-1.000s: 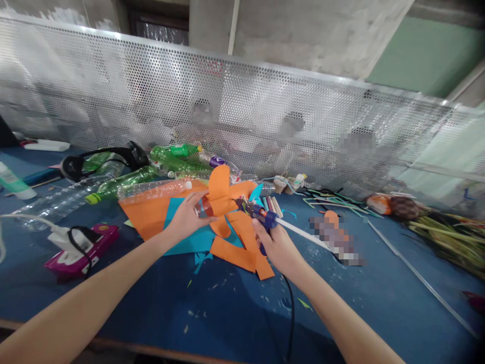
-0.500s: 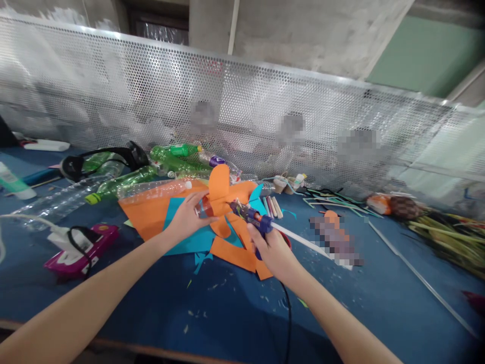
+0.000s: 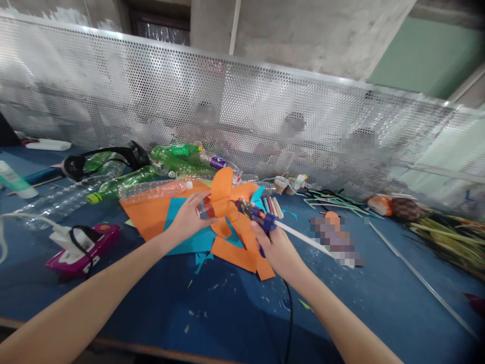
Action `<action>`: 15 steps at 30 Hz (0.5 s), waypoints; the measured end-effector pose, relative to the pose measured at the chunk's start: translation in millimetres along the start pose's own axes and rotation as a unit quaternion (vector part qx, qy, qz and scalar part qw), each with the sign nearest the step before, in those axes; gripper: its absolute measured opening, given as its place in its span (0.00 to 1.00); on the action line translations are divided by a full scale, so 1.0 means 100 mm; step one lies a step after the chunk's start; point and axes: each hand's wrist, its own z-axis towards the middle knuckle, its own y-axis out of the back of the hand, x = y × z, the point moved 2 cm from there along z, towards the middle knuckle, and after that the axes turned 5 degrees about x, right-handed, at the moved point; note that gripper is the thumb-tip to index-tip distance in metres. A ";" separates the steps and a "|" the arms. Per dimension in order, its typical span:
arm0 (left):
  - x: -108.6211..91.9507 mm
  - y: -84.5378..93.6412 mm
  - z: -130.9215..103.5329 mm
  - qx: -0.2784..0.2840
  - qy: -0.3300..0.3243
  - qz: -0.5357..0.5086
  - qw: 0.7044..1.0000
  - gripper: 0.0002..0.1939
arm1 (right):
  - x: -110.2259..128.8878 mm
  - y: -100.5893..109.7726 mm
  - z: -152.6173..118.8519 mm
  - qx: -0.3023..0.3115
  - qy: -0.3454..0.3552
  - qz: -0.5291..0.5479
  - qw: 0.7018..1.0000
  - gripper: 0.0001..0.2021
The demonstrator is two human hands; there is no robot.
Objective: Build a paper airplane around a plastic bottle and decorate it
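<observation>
My left hand (image 3: 189,218) pinches a clear plastic bottle piece (image 3: 206,208) that has orange petal shapes (image 3: 222,185) fixed to its far end. In my right hand (image 3: 276,250) is a blue glue gun (image 3: 261,216), its nozzle pointing left at the middle of the petals. A white glue stick (image 3: 303,236) sticks out of the gun's back, and a black cord hangs below. Beneath the hands lie a blue sheet (image 3: 189,241), a large orange sheet (image 3: 138,215) and orange strips (image 3: 233,254).
Green and clear bottles (image 3: 125,183) lie behind and to the left. A magenta power strip (image 3: 83,250) with a white plug sits at left. Chalk-like sticks (image 3: 273,207), thin straws and dried leaves (image 3: 447,235) are at right. A perforated metal screen (image 3: 250,106) stands behind.
The glue gun and my right hand have shifted slightly right. The orange petals have tilted a little, and the nozzle sits a bit farther from their centre.
</observation>
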 end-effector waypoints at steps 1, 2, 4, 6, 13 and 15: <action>0.00 0.00 0.00 0.001 0.004 -0.002 1.000 0.32 | -0.03 0.02 0.02 0.002 -0.009 0.017 1.000 0.21; 0.01 0.00 0.01 0.002 0.009 -0.005 1.000 0.33 | -0.07 0.04 0.04 0.006 -0.018 0.038 0.999 0.21; 0.04 0.00 0.02 0.000 0.016 -0.010 1.000 0.34 | -0.12 0.11 0.08 0.014 -0.033 0.087 0.996 0.22; 0.07 0.00 0.03 -0.002 0.021 -0.016 1.000 0.35 | -0.17 0.23 0.11 0.017 -0.036 0.118 0.992 0.22; 0.15 0.00 0.07 -0.008 0.095 -0.126 0.987 0.34 | -0.61 0.86 0.23 0.080 -0.028 -0.143 0.986 0.19; 0.19 0.01 0.08 -0.011 0.122 -0.148 0.981 0.34 | -0.82 0.95 0.23 0.139 -0.047 -0.194 0.970 0.18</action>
